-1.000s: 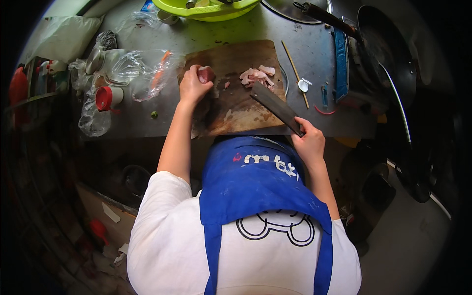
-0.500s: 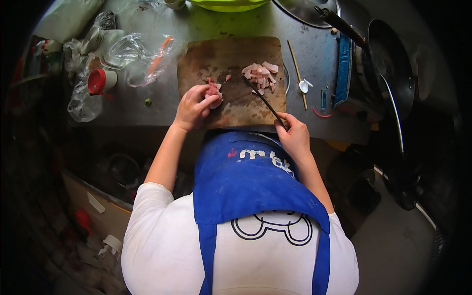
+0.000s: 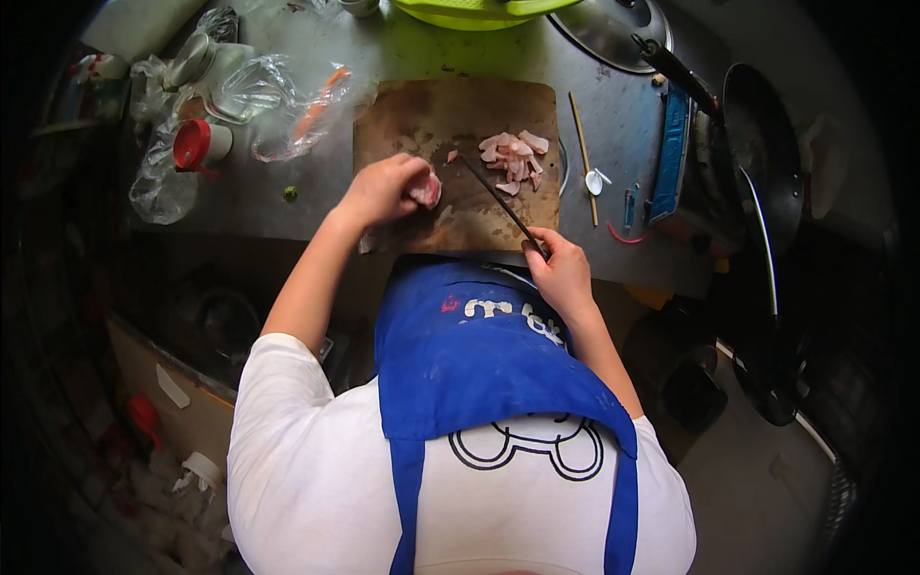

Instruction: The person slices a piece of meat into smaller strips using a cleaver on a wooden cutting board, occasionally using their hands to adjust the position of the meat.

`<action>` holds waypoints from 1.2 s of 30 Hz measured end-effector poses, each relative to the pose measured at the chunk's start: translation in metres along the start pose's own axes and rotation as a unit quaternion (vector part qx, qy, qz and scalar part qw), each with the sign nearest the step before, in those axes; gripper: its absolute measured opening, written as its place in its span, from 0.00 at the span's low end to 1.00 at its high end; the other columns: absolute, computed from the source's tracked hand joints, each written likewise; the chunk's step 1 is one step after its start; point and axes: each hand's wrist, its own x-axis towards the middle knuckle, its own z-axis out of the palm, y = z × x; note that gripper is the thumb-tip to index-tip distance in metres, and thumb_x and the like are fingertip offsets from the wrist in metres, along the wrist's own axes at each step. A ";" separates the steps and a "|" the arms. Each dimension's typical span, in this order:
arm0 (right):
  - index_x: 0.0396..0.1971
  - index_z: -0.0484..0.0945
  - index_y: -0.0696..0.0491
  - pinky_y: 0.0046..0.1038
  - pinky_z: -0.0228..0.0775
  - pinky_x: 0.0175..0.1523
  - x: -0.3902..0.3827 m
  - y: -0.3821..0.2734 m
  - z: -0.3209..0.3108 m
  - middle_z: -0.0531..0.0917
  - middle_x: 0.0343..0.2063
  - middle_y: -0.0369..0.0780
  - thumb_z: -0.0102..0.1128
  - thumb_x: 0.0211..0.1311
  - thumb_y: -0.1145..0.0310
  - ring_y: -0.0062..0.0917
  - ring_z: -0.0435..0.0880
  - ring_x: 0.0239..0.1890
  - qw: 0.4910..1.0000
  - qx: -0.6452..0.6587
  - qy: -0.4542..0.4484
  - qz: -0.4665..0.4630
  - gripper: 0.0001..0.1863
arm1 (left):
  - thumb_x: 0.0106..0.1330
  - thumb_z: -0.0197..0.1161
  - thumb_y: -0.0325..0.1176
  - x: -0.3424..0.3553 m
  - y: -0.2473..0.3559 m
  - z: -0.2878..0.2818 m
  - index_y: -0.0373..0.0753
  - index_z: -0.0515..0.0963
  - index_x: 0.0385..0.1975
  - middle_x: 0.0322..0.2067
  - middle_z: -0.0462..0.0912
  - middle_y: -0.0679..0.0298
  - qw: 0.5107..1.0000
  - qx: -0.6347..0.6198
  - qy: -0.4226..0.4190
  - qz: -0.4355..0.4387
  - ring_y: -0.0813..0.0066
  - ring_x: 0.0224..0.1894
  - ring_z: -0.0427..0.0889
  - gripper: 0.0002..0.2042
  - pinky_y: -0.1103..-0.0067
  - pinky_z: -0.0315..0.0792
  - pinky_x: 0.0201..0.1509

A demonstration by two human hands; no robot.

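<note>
A piece of raw meat [image 3: 428, 194] sits on the left part of a wooden cutting board [image 3: 414, 107], held under the curled fingers of the left hand [image 3: 388, 190]. The right hand [image 3: 559, 269] is closed around the handle end of a knife [image 3: 500, 203], whose blade slants across the board, apart from the held meat. A small scrap [image 3: 452, 155] lies near the blade's tip, and a heap of pale pink slices [image 3: 513, 156] lies to its right. On the worktop [image 3: 623, 115] beyond, a thin stick [image 3: 581, 134] and white spoon [image 3: 593, 183] are right of the board; clear plastic bags [image 3: 257, 88] and a red-lidded container [image 3: 196, 146] are left.
</note>
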 end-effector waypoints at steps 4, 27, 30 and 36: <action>0.47 0.85 0.51 0.37 0.75 0.36 0.001 0.001 -0.003 0.85 0.23 0.45 0.61 0.65 0.61 0.40 0.86 0.29 1.000 0.023 0.010 0.006 0.15 | 0.49 0.70 0.26 0.023 0.010 -0.017 0.45 0.78 0.46 0.44 0.80 0.59 0.996 -0.022 0.085 -0.014 0.54 0.47 0.81 0.21 0.67 0.78 0.49; 0.44 0.77 0.61 0.48 0.77 0.44 0.011 -0.054 0.029 0.85 0.31 0.55 0.53 0.66 0.70 0.51 0.85 0.36 0.975 -0.141 -0.118 -0.124 0.12 | 0.45 0.73 0.23 -0.033 -0.009 0.069 0.40 0.81 0.42 0.46 0.82 0.59 0.948 -0.015 0.316 0.044 0.54 0.48 0.81 0.20 0.66 0.77 0.54; 0.37 0.75 0.62 0.50 0.77 0.42 0.013 -0.070 0.026 0.84 0.28 0.57 0.53 0.67 0.70 0.53 0.85 0.34 0.966 -0.176 -0.159 -0.101 0.09 | 0.44 0.73 0.24 -0.031 -0.004 0.065 0.41 0.81 0.41 0.46 0.82 0.59 0.950 -0.045 0.308 0.016 0.54 0.48 0.81 0.20 0.66 0.77 0.54; 0.36 0.74 0.64 0.52 0.74 0.46 0.034 -0.081 0.042 0.82 0.28 0.61 0.52 0.69 0.68 0.58 0.82 0.37 0.969 -0.150 -0.180 -0.083 0.11 | 0.42 0.71 0.24 -0.033 -0.007 0.065 0.40 0.82 0.37 0.42 0.82 0.58 0.947 -0.083 0.312 0.005 0.55 0.45 0.81 0.18 0.67 0.77 0.52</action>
